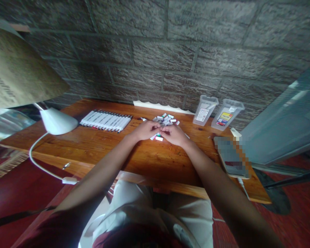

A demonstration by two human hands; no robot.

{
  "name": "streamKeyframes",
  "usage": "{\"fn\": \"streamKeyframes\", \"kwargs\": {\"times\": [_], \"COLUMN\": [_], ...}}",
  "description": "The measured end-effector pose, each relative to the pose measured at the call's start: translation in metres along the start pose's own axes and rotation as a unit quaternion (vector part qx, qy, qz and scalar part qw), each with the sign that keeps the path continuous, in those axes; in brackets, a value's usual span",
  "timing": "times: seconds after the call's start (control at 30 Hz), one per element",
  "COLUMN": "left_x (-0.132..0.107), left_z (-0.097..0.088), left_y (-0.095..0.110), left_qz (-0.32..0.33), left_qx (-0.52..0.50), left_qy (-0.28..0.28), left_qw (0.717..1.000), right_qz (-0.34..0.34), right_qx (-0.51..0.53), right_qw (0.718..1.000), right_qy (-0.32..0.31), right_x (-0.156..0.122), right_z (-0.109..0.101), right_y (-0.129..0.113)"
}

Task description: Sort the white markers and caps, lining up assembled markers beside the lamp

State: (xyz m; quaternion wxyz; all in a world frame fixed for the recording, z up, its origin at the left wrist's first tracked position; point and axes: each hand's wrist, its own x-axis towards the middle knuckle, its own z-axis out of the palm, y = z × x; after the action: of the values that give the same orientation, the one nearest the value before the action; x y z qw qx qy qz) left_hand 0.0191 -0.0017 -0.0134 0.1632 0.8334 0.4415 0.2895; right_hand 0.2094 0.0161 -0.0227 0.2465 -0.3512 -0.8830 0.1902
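My left hand (147, 130) and my right hand (173, 134) meet over the table, fingers curled in and tips almost touching. Both look closed in a pinch; whatever lies between the fingertips is too small to make out. Around and behind them is a loose pile of short white marker caps (166, 119) with coloured ends. A few more caps (159, 138) lie just in front of the fingertips. To the left, a row of white markers (105, 121) is laid side by side, with a dark-tipped marker (142, 119) near my left hand.
On the wooden table (150, 162) stand a lamp (57, 121) at left and two clear plastic containers (204, 111) at back right. A phone-like device (232, 158) with a cable lies at right. A white wavy strip (162, 107) runs along the brick wall.
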Motion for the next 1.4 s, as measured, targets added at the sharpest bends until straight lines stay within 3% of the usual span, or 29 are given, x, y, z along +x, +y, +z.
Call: {"fn": "streamKeyframes", "kwargs": {"times": [1.4], "left_x": [0.0001], "left_z": [-0.0021], "left_y": [0.001], "left_qz": [0.004], "left_qx": [0.027], "left_qy": [-0.023], "left_qw": [0.999], "right_qz": [0.002], "right_qx": [-0.01], "right_qw": [1.0], "right_qy": [-0.005], "right_x": [0.001], "right_z": [0.0], "right_y": [0.0002]}}
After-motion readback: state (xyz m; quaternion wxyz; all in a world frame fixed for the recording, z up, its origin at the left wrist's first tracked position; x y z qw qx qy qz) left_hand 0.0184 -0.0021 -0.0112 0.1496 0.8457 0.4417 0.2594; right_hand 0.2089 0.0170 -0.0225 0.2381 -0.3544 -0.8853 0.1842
